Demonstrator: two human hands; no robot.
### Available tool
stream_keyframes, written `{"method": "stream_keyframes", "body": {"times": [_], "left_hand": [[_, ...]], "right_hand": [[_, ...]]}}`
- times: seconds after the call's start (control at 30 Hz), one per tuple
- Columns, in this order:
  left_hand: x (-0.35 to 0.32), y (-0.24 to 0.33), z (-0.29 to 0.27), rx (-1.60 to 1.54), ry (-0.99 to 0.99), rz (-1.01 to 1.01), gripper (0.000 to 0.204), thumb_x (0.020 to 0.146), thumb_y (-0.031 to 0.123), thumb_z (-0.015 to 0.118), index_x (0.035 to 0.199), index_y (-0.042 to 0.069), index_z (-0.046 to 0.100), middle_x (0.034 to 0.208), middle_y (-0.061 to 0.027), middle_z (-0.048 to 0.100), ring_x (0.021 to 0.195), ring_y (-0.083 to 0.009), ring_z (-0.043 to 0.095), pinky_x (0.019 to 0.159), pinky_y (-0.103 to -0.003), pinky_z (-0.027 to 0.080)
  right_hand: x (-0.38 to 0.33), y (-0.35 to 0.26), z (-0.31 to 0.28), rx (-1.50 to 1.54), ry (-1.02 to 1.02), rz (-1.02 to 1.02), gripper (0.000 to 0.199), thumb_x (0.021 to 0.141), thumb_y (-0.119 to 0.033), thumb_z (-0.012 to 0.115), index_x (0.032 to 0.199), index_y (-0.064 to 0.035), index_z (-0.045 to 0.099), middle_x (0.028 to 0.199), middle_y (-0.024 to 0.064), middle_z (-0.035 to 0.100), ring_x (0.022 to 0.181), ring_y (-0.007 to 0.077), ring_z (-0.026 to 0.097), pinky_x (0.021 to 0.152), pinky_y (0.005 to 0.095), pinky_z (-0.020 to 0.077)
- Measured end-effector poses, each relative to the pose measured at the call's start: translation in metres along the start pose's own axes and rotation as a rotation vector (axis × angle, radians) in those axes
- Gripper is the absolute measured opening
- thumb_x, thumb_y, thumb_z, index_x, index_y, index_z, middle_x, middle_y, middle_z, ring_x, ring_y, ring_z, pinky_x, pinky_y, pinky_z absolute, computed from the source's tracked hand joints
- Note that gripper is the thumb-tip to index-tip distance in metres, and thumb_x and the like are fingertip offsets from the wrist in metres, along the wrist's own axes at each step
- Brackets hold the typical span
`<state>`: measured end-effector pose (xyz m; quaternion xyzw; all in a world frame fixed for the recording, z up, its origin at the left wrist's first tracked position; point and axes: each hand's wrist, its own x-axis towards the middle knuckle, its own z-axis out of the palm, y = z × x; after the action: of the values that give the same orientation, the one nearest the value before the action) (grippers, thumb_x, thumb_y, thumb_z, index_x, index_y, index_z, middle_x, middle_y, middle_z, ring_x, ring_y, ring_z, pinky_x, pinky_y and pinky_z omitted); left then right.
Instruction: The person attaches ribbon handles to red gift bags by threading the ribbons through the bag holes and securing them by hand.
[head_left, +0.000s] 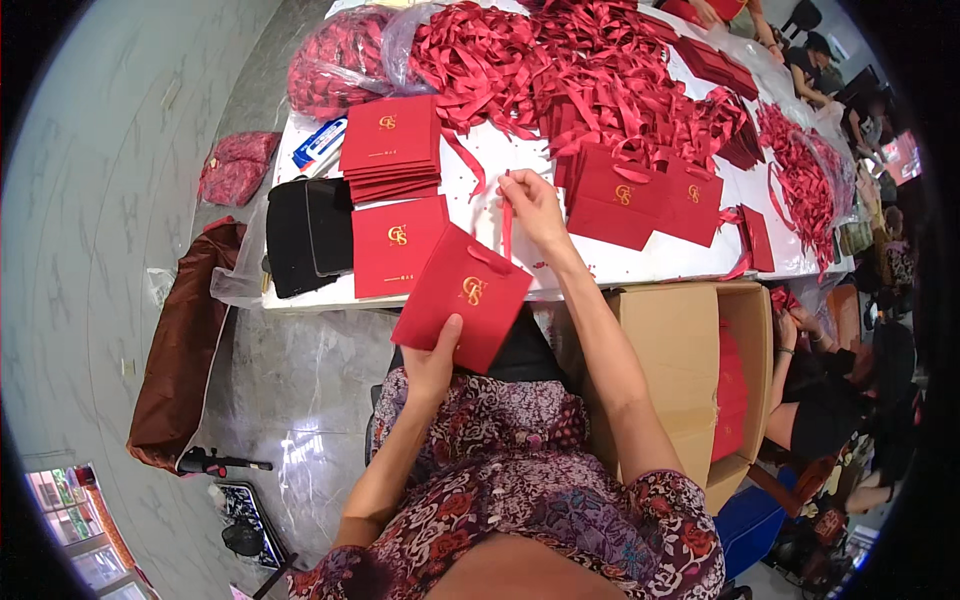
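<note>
1. Left hand (432, 365) clamped on the lower corner of a flat red paper gift bag with a gold emblem (462, 297): thumb on the printed face, remaining fingers hidden behind it. Bag held in the air just short of the white counter (640, 268) edge, above the lap.
2. Right hand (533, 208) raised over the counter, fingers (512, 186) pinched together on a narrow red ribbon strip (507, 228) hanging straight down from them toward the bag's upper corner.
3. Bag tilted like a diamond; long axis apparently running from the left thumb up and right toward the ribbon, mouth end farthest from the left fingers. Printed face up toward the camera.
4. Handling, judged: light, thin card, stiff enough to stay flat from one corner; creases easily, so best gripped at a corner or folded edge. Ribbon limp, smooth, likely slippery; best pinched near its end.
5. Just beyond the left fingers: stack of flat red bags (391, 146), a single one (398, 246), black pouches (305, 235). Beyond the right fingers: finished red bags standing (640, 200), heap of loose red ribbons (590, 75). Open cardboard box (680, 370) beside the right forearm.
</note>
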<state>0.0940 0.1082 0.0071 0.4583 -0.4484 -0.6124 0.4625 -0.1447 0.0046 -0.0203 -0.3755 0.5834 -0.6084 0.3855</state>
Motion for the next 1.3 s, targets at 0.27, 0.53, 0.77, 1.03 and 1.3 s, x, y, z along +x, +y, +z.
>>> {"method": "stream_keyframes", "body": {"times": [0.27, 0.53, 0.77, 1.03, 1.3], "left_hand": [[0.021, 0.020, -0.008, -0.280, 0.141, -0.109, 0.036, 0.094, 0.010, 0.066, 0.127, 0.000, 0.057, 0.119, -0.0051, 0.062, 0.109, -0.0129, 0.057, 0.095, -0.029, 0.045], [0.036, 0.029, 0.001, 0.016, -0.012, 0.013, 0.036, 0.095, 0.007, 0.060, 0.130, -0.001, 0.052, 0.124, -0.0096, 0.059, 0.110, -0.0180, 0.059, 0.093, -0.031, 0.048], [0.048, 0.009, 0.059, 0.704, -0.241, 0.780, 0.060, 0.066, -0.015, 0.055, 0.124, -0.001, 0.053, 0.115, -0.0203, 0.055, 0.112, -0.0403, 0.052, 0.098, -0.045, 0.042], [0.038, -0.040, 0.072, 1.016, -0.399, 0.782, 0.068, 0.070, 0.009, 0.076, 0.132, 0.001, 0.051, 0.125, -0.0183, 0.052, 0.115, -0.0370, 0.050, 0.094, -0.044, 0.042], [0.072, -0.018, 0.068, 0.903, -0.484, 0.733, 0.071, 0.071, 0.030, 0.083, 0.128, -0.001, 0.056, 0.123, -0.0179, 0.052, 0.113, -0.0344, 0.050, 0.092, -0.044, 0.043]], "right_hand": [[0.024, 0.013, 0.012, -0.798, -0.125, -0.655, 0.020, 0.085, -0.007, 0.064, 0.104, -0.0070, 0.069, 0.102, 0.0101, 0.065, 0.106, 0.0339, 0.055, 0.091, 0.0412, 0.0451], [0.013, 0.009, -0.004, -0.647, -0.012, -0.531, 0.008, 0.091, -0.009, 0.061, 0.094, -0.0021, 0.062, 0.093, 0.0123, 0.063, 0.090, 0.0310, 0.059, 0.079, 0.0392, 0.0482], [-0.042, -0.047, -0.044, -0.221, 0.229, -0.327, 0.005, 0.095, -0.006, 0.057, 0.095, -0.0003, 0.056, 0.083, 0.0036, 0.057, 0.076, 0.0113, 0.054, 0.068, 0.0271, 0.0454], [-0.092, -0.090, -0.089, 0.006, 0.201, -0.482, 0.001, 0.094, -0.002, 0.049, 0.093, -0.0020, 0.049, 0.081, 0.0045, 0.054, 0.078, 0.0119, 0.055, 0.076, 0.0257, 0.0464], [-0.127, -0.107, -0.102, -0.002, 0.020, -0.249, 0.001, 0.093, -0.003, 0.052, 0.093, -0.0038, 0.052, 0.076, -0.0029, 0.050, 0.065, 0.0020, 0.044, 0.055, 0.0187, 0.0338]]}}
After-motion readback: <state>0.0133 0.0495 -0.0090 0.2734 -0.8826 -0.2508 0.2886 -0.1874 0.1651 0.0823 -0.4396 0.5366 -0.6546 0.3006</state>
